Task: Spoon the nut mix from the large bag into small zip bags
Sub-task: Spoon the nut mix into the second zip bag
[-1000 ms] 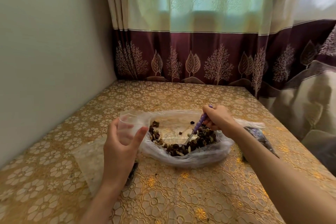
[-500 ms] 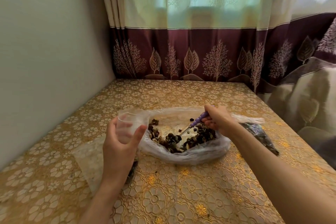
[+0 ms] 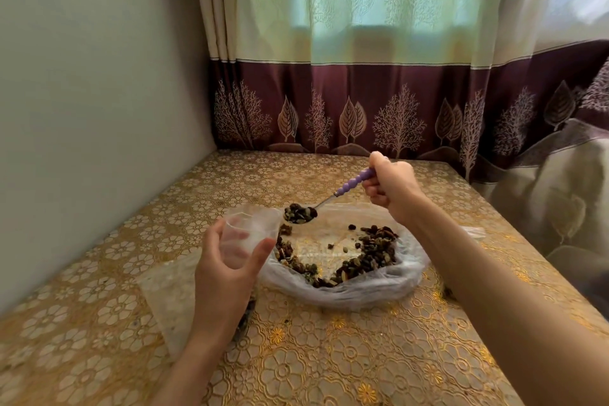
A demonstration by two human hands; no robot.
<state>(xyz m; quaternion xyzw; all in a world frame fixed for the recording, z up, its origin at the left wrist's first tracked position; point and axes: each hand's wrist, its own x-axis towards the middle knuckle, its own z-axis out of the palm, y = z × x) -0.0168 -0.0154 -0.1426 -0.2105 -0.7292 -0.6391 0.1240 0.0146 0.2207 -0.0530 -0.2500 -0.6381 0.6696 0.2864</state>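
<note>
Item: spoon, purple beaded handle, metal bowl. Held in my right hand, grip closed round the handle end, raised above the counter. Bowl heaped with nut mix, pointing left, just beside the mouth of the small zip bag.

Item: small zip bag, clear. Held upright in my left hand, grip curled round it, thumb on the near right side, fingers seen through the plastic. Mouth open, facing the spoon.

Item: large bag, clear thin plastic, lying open on the counter between my two forearms, just right of my left hand. Loose nut mix lies inside in a curve along its left, near and right parts; a few stray pieces in the middle.

Item: flat clear plastic sheet or bag, lying under my left wrist; some dark mix shows at its right edge.

Surface: counter covered with a gold floral-patterned cloth.

Room: plain pale wall at left; curtain behind, pale green above, maroon band with tree and leaf motifs below, lit from a window.
</note>
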